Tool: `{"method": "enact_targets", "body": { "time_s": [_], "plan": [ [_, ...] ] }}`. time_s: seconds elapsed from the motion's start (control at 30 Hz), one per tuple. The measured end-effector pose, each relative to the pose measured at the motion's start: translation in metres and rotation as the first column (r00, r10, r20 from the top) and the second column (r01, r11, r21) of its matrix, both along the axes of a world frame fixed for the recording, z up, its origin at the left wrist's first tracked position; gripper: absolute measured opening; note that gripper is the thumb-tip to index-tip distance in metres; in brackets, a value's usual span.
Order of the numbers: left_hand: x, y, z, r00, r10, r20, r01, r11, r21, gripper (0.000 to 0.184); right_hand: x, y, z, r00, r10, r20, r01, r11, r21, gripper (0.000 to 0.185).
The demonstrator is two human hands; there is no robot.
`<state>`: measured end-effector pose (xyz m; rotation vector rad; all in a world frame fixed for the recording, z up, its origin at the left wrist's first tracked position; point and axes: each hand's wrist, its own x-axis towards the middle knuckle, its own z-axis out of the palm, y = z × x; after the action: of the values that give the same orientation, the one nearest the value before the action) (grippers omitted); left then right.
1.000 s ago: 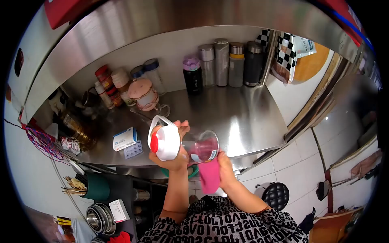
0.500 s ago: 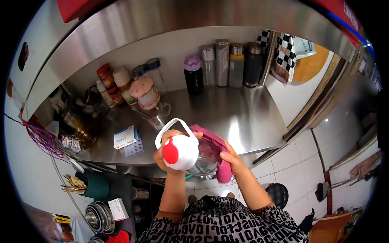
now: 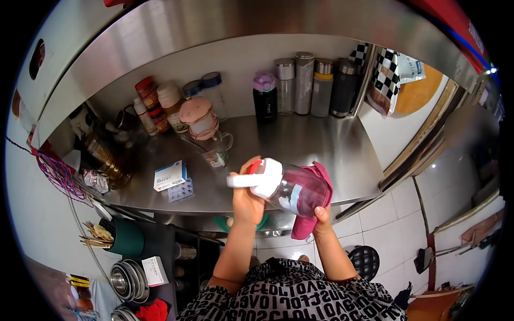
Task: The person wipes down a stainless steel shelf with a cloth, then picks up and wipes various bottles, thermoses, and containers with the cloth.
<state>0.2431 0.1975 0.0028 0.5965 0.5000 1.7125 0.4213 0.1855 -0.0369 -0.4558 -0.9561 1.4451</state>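
bottle: clear see-through bottle with white lid and pale label (image 3: 302, 184), lying sideways in the air between both hands, lid toward the left hand, base toward the right; in view it overlaps the counter's front edge.
lid: white, with a red part on top and a white loop handle (image 3: 241, 181) sticking out to the left.
left hand (image 3: 248, 203): closed partway round the lid end, has hold of the bottle; some fingers hidden behind it.
right hand (image 3: 322, 218): curled, thumb on the near side by the base, gripping the cloth against the bottle; other fingers hidden, can't tell their exact spread.
cloth: deep pink fabric cloth (image 3: 304, 228), wrapped around part of the base end, one end hanging below.
counter: brushed stainless steel counter (image 3: 321, 147), behind the hands.
nearest on counter: clear glass mug (image 3: 218, 156), left of the bottle, just in front of a pink-lidded container (image 3: 202, 125).
further left: white-and-blue flat box (image 3: 170, 176), touching a silvery blister pack (image 3: 181, 190).
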Motion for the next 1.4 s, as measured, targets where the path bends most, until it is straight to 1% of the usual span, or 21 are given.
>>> {"method": "enact_targets", "body": {
  "time_s": [0.03, 0.13, 0.17, 0.23, 0.3, 0.37, 0.43, 0.5, 0.57, 0.6, 0.63, 0.7, 0.77, 0.83, 0.9, 0.97, 1.03, 1.1, 1.23, 1.3, 1.4],
  "plan": [
    [0.004, 0.002, -0.001, 0.994, 0.037, 0.1, -0.035, 0.999, -0.019, 0.072, -0.003, -0.002, 0.001, 1.0, 0.0, 0.001, 0.0, 1.0, 0.0, 0.107],
    [0.01, -0.007, 0.011, 0.938, 0.037, 0.344, -0.028, 0.999, -0.032, 0.059, -0.009, -0.008, -0.007, 0.933, -0.275, 0.233, 0.203, 0.935, 0.291, 0.109],
    [0.009, -0.007, 0.007, 0.938, 0.041, 0.345, -0.032, 0.999, -0.031, 0.059, -0.013, -0.002, -0.015, 0.86, -0.448, 0.245, 0.261, 0.798, 0.543, 0.1],
    [0.008, -0.007, 0.004, 0.913, -0.07, 0.402, 0.0, 0.985, 0.172, 0.05, -0.015, -0.003, -0.019, 0.752, -0.625, 0.207, 0.316, 0.619, 0.719, 0.082],
    [0.005, -0.007, 0.002, 0.923, -0.08, 0.376, 0.0, 0.978, 0.208, 0.046, -0.008, -0.004, -0.009, 0.735, -0.646, 0.204, 0.299, 0.579, 0.758, 0.07],
    [-0.001, -0.006, 0.001, 0.946, -0.074, 0.315, -0.054, 0.924, 0.378, 0.041, -0.003, -0.011, 0.017, 0.716, -0.667, 0.204, 0.279, 0.542, 0.792, 0.06],
    [-0.005, -0.005, 0.01, 0.938, -0.061, 0.34, -0.094, 0.903, 0.42, 0.042, 0.0, -0.018, 0.055, 0.615, -0.702, 0.359, 0.12, 0.534, 0.837, 0.047],
    [-0.008, -0.005, 0.019, 0.963, 0.033, 0.268, -0.162, 0.865, 0.476, 0.045, -0.005, -0.022, 0.082, 0.54, -0.738, 0.405, 0.118, 0.543, 0.832, 0.046],
    [-0.008, -0.011, 0.018, 0.97, 0.235, -0.07, -0.163, 0.832, 0.53, 0.047, -0.007, -0.023, 0.093, 0.394, -0.747, 0.536, -0.111, 0.54, 0.834, 0.051],
    [-0.001, -0.013, 0.017, 0.916, 0.338, -0.218, -0.167, 0.812, 0.559, 0.047, -0.017, -0.022, 0.095, 0.506, -0.693, 0.514, -0.044, 0.574, 0.818, 0.054],
    [0.002, -0.017, 0.015, 0.873, 0.376, -0.312, -0.156, 0.819, 0.552, 0.044, -0.017, -0.016, 0.098, 0.508, -0.693, 0.512, -0.043, 0.573, 0.818, 0.054],
    [0.01, -0.016, 0.005, 0.983, 0.174, -0.051, -0.137, 0.898, 0.418, 0.044, -0.015, 0.0, 0.108, 0.649, -0.58, 0.492, -0.083, 0.589, 0.804, 0.052],
    [0.011, -0.009, 0.002, 0.913, 0.372, -0.165, -0.293, 0.883, 0.366, 0.042, -0.011, 0.013, 0.098, 0.667, -0.54, 0.514, -0.096, 0.621, 0.778, 0.049],
    [0.019, -0.001, 0.024, 0.905, 0.384, -0.185, -0.305, 0.886, 0.348, 0.041, -0.006, 0.031, 0.073, 0.61, -0.528, 0.591, 0.024, 0.757, 0.653, 0.045],
    [0.018, 0.022, 0.02, 0.893, 0.438, -0.107, -0.35, 0.823, 0.448, 0.037, -0.003, 0.042, 0.036, 0.666, -0.465, 0.584, 0.271, 0.88, 0.391, 0.04],
    [0.02, 0.04, 0.026, 0.843, 0.509, -0.175, -0.392, 0.803, 0.449, 0.039, 0.009, 0.042, 0.011, 0.541, -0.446, 0.713, 0.362, 0.889, 0.281, 0.036],
    [0.025, 0.054, 0.038, 0.805, 0.518, -0.291, -0.454, 0.852, 0.26, 0.044, 0.009, 0.039, 0.002, 0.53, -0.5, 0.685, 0.393, 0.86, 0.324, 0.034],
    [0.027, 0.089, 0.029, 0.576, 0.674, -0.463, -0.579, 0.736, 0.352, 0.045, 0.012, 0.037, -0.001, 0.518, -0.548, 0.656, 0.424, 0.831, 0.359, 0.034],
    [0.027, 0.135, 0.028, 0.555, 0.726, -0.405, -0.614, 0.686, 0.39, 0.044, 0.025, 0.042, 0.0, 0.56, -0.486, 0.671, 0.396, 0.868, 0.298, 0.03],
    [0.02, 0.148, 0.03, 0.489, 0.754, -0.438, -0.67, 0.647, 0.365, 0.042, 0.025, 0.039, -0.002, 0.625, -0.48, 0.615, 0.377, 0.876, 0.3, 0.027],
    [0.006, 0.174, 0.026, 0.388, 0.807, -0.445, -0.748, 0.557, 0.359, 0.036, 0.027, 0.035, -0.001, 0.598, -0.479, 0.642, 0.356, 0.877, 0.322, 0.023]
  ]
}}
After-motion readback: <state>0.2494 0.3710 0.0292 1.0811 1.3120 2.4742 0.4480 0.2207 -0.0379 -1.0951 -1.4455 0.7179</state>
